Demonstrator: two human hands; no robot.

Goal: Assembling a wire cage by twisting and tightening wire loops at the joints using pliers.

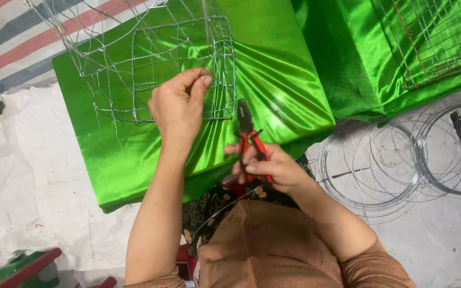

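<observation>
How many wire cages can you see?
2. One wire cage sits on the green cloth under the left hand; the other wire cage is top right, cut off by the edge.

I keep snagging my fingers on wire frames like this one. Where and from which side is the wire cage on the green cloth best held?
Probably at the near corner rim of the wire cage, coming from the person's side, as the left hand does: doubled wire there runs firm, and loose ends point downward at its left. The right hand holds the pliers.
</observation>
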